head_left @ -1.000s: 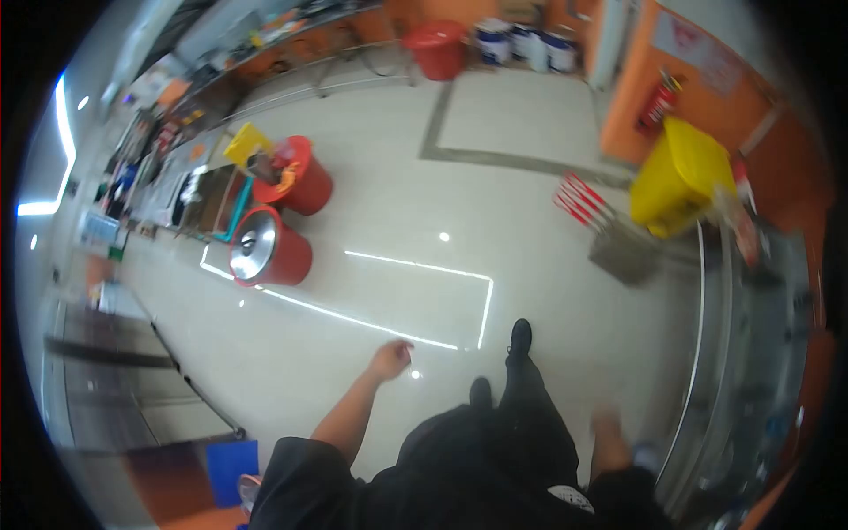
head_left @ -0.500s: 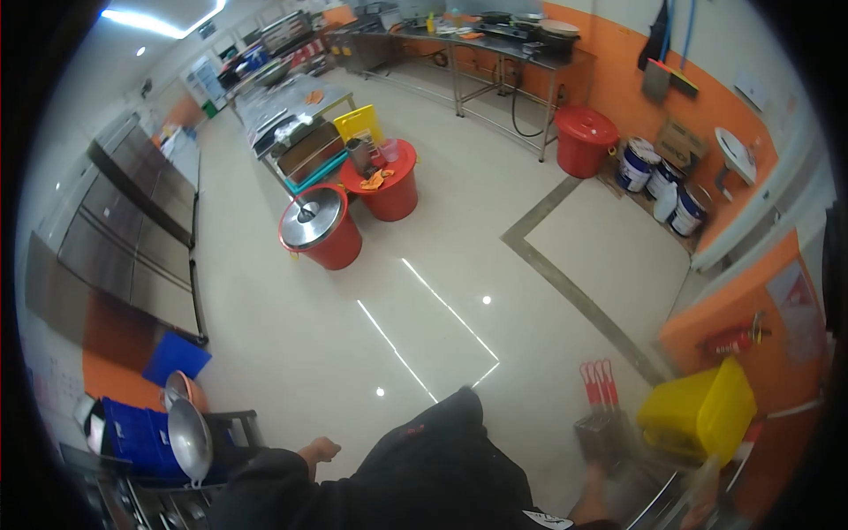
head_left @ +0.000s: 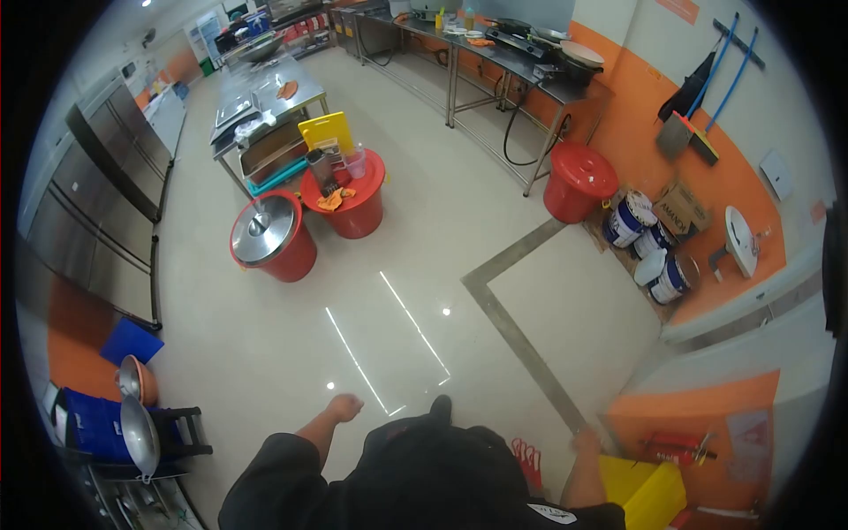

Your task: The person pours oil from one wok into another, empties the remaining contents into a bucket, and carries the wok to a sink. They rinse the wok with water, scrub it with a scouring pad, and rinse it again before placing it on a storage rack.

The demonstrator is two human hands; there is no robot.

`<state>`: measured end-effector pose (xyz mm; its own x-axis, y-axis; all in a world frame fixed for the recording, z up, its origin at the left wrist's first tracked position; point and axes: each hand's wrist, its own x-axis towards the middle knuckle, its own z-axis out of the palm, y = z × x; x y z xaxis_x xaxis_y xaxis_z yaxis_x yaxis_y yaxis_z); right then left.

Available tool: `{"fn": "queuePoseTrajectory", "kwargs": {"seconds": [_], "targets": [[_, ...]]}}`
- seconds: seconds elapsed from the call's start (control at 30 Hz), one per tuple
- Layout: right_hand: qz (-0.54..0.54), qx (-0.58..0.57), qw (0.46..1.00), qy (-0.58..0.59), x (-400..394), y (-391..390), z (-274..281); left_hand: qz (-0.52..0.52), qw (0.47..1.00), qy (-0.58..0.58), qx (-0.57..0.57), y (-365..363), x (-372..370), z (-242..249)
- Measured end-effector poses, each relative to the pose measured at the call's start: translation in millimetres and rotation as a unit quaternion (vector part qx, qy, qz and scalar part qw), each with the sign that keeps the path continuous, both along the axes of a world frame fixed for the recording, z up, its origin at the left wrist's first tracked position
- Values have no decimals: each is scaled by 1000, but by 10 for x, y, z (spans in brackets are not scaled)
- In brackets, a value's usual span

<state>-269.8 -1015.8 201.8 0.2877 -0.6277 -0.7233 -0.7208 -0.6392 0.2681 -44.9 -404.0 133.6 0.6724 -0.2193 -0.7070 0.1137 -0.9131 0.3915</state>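
Note:
My left hand [head_left: 346, 407] hangs out in front of my body over the tiled floor [head_left: 397, 327], its fingers curled in with nothing visible in them. My right hand [head_left: 585, 439] is low on the right, by the upper edge of a yellow plastic bin [head_left: 649, 495]. Its fingers are blurred, so I cannot make out a grip. Just left of my right forearm, several red looped handles [head_left: 528, 461] stick up; my dark clothing hides what lies below them.
Two red tubs stand ahead, one with a steel lid [head_left: 263, 228], the other carrying an orange cloth [head_left: 336, 200]. A lidded red bin [head_left: 580, 183], paint buckets [head_left: 629, 218] and a washbasin [head_left: 740, 241] line the right. A wok [head_left: 140, 437] is at left, a fire extinguisher [head_left: 676, 448] at right.
My view has swung right and forward. My left hand is farther out in front. The red handles and yellow bin now sit lower in view, and the metal parts under the handles are hidden.

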Motion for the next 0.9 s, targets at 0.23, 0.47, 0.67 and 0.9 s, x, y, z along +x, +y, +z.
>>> {"fn": "queuePoseTrajectory", "kwargs": {"seconds": [0.23,0.47,0.67,0.9], "targets": [[-71,115,990,-31,-1237,-136,-707,92,977,-115,-154,-1136,1420,479],[9,96,994,-51,770,-1760,-1102,248,969,-3,20,-1148,1529,-190],[-41,60,896,-438,5159,-3346,-1246,128,981,142,21,-1327,1299,-543],[-65,511,613,-599,8452,-2889,724,19,987,154,44,-2160,2179,-186]]}}
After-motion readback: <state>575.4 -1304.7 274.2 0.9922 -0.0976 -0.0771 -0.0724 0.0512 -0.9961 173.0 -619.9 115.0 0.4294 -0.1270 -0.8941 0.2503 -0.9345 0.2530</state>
